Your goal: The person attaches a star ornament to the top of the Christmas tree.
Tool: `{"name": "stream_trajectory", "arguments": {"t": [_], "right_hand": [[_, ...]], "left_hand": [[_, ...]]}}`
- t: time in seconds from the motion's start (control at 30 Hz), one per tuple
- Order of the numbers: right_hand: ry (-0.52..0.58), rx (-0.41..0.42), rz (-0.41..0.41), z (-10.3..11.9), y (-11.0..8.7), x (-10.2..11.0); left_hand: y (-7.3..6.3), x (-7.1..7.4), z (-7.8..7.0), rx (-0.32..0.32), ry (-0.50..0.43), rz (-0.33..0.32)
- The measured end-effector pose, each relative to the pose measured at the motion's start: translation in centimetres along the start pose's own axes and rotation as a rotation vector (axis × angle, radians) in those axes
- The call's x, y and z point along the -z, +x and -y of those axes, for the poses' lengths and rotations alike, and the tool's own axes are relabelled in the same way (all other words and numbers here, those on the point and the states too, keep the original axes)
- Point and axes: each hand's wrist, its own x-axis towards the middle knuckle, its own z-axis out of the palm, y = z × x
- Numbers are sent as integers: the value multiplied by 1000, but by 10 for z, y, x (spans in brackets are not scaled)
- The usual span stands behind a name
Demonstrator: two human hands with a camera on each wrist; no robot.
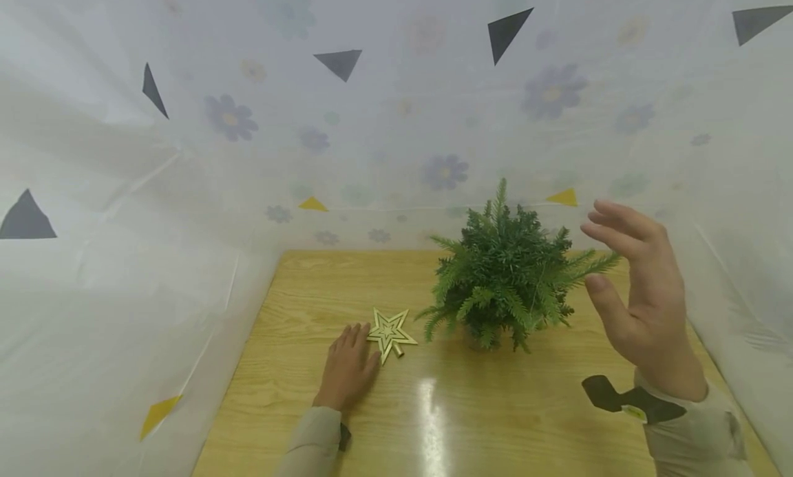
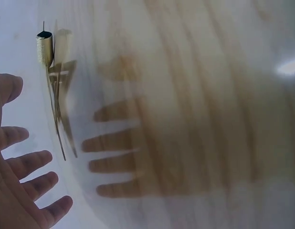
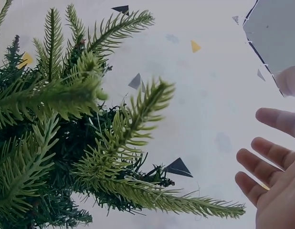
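A gold star tree topper with a short hollow tube at its base lies on the wooden table. My left hand is right beside its left points, fingers extended. In the left wrist view the star's tube shows edge-on, apart from the spread fingers. Right of the star stands a small artificial fir tree with bushy green branches. My right hand is raised at the tree's right side, fingers loosely bent and thumb apart, holding nothing. In the right wrist view its fingers are clear of the branches.
The wooden table has a glossy light reflection near its front middle. White curtains with flower prints and black and yellow triangles enclose it at the back and both sides.
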Motion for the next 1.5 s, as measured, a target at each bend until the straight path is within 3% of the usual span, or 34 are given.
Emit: {"name": "stream_trajectory", "arguments": {"t": [0.33, 0.57, 0.83, 1.2, 1.5], "right_hand": [[-52, -27, 95, -1, 0, -2], [-148, -5, 164, -6, 0, -6], [-162, 21, 221, -6, 2, -13], [-311, 33, 426, -15, -1, -8], [-366, 14, 586, -26, -6, -11]], "left_hand": [[-3, -3, -4, 26, -43, 25], [-6, -2, -2, 27, -35, 32], [-4, -7, 0, 13, -37, 19], [-5, -7, -2, -3, -22, 3], [-3, -8, -2, -14, 7, 3]]}}
